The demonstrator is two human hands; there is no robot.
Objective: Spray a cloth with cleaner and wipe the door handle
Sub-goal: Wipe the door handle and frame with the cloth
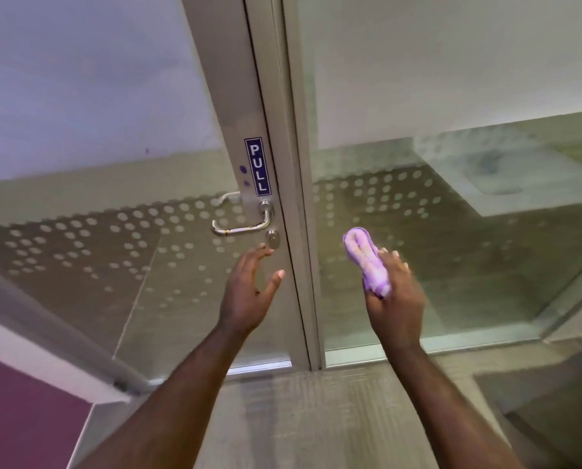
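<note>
- The left hand is raised before the metal door frame; its fingers are spread wide and hold nothing; the thumb stands apart from the other fingertips, leaving a broad gap.
- The door handle, a silver lever, sits just above and slightly left of the left fingertips; they do not touch it; the lever runs leftward from its round mount and curves back toward the glass at its far end.
- A small round lock cylinder lies just beside the tip of the left hand's longest finger; whether the two touch cannot be told.
- A blue PULL sign is fixed upright on the frame, well above the left fingers.
- The right hand is raised to the right of the frame, before the glass panel; its fingers are closed round a purple cloth.
- The cloth is rolled or folded into a thick bundle; its upper end sticks out above and left of the right fingertips, its lower end sits in the palm; it is apart from the handle, with the frame between them.
- The right hand is slightly blurred.
- Frosted dots pattern the glass on both sides of the frame, behind both sets of fingers.
</note>
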